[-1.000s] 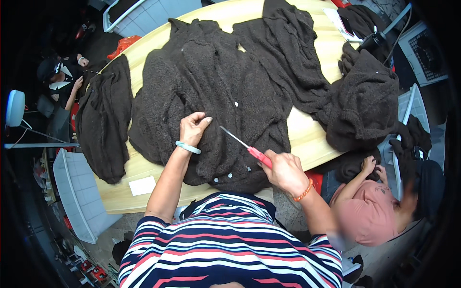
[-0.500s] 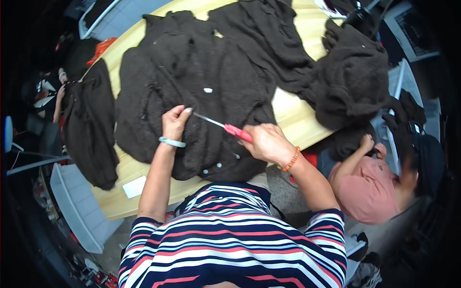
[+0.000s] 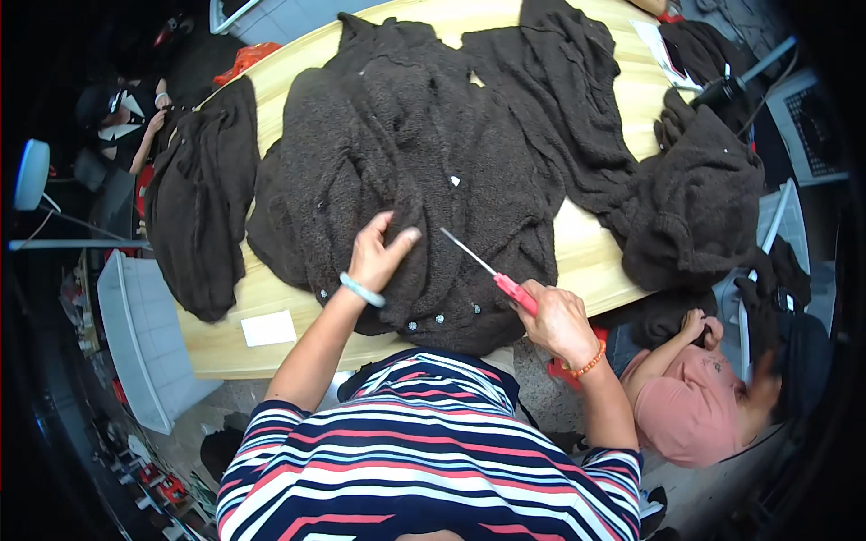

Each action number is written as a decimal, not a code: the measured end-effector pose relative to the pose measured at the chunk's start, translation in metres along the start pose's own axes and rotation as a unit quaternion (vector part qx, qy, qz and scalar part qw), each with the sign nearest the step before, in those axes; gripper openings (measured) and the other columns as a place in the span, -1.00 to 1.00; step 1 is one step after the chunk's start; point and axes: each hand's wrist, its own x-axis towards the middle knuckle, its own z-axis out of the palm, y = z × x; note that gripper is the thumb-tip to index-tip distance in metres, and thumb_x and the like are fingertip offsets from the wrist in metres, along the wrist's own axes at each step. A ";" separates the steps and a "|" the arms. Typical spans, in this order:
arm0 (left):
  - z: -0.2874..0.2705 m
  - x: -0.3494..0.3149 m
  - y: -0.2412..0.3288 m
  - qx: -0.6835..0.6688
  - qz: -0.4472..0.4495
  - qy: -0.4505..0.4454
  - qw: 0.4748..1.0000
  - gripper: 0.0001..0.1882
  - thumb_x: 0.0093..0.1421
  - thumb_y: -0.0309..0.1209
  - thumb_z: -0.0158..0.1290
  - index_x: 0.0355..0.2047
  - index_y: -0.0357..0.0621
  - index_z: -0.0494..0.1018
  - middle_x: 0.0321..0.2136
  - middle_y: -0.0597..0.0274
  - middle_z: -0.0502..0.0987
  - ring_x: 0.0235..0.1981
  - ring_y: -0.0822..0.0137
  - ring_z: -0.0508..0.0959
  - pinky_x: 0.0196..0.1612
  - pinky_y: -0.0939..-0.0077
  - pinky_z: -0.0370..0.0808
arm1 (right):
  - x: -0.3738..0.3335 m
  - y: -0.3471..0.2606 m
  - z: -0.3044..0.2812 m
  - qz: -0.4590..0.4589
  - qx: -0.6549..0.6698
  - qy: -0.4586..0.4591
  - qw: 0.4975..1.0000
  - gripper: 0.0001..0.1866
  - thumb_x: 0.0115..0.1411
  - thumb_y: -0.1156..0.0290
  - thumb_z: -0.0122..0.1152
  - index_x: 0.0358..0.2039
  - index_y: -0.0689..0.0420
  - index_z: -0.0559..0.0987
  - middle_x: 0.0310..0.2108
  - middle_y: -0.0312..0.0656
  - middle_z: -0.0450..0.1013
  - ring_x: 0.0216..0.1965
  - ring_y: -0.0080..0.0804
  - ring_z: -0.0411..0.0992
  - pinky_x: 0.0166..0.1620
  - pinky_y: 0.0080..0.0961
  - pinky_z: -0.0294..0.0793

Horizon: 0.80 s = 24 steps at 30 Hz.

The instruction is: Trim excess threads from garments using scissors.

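One bin (image 3: 778, 215) w/ dk. cloth (image 3: 790, 270)

Pale wood-grain table (image 3: 591, 257) spread with dark cloth

A large, fuzzy dark brown garment (image 3: 424, 144) covers the middle, rumpled, reaching the near edge. A narrower dark piece (image 3: 206, 198) lies at the left. Right of the middle, toward the far side, lies another dark piece (image 3: 577, 99); a bunched dark heap (image 3: 695, 207) touches it farther right. A blank-looking white card (image 3: 268, 328) lies flat near left.

The right hand (image 3: 561, 326) hides part of the red handle (image 3: 516, 294), and beyond the table's (image 3: 586, 261) far edge a pale tub (image 3: 284, 20) is cut off.
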 end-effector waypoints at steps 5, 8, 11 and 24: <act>-0.002 -0.037 -0.034 -0.036 -0.026 0.006 0.999 -0.77 0.21 -0.49 0.12 -0.14 -0.32 0.50 -0.27 0.31 0.58 -0.28 0.56 0.50 -0.19 0.64 0.46 | -0.013 -0.012 0.003 -0.015 -0.008 -0.028 0.999 -0.82 0.16 0.28 0.18 -0.34 0.11 0.51 -0.58 0.04 0.47 -0.45 0.07 0.50 -0.33 -0.11 0.47; -0.012 -0.035 -0.062 -0.107 -0.074 0.031 0.991 -0.78 0.24 -0.51 0.10 -0.13 -0.33 0.52 -0.27 0.28 0.59 -0.32 0.55 0.52 -0.25 0.66 0.49 | -0.025 -0.033 0.001 -0.059 -0.015 -0.096 0.994 -0.83 0.14 0.28 0.20 -0.33 0.09 0.53 -0.61 0.02 0.47 -0.50 0.05 0.50 -0.37 -0.12 0.47; -0.009 -0.040 -0.057 -0.217 -0.083 0.039 0.972 -0.78 0.24 -0.50 0.09 -0.13 -0.37 0.51 -0.24 0.24 0.59 -0.27 0.52 0.52 -0.16 0.61 0.49 | -0.041 -0.044 0.007 -0.115 -0.032 -0.152 0.981 -0.81 0.10 0.31 0.19 -0.37 0.17 0.54 -0.65 0.06 0.47 -0.53 0.01 0.52 -0.41 -0.16 0.50; -0.075 -0.102 -0.028 0.001 0.000 0.158 0.987 -0.84 0.17 -0.66 0.05 -0.22 -0.33 0.53 -0.34 0.39 0.57 -0.27 0.56 0.49 -0.14 0.64 0.43 | -0.048 -0.055 0.010 -0.068 0.000 -0.074 0.995 -0.86 0.07 0.36 0.21 -0.35 0.10 0.53 -0.53 0.02 0.48 -0.41 0.00 0.50 -0.31 -0.14 0.46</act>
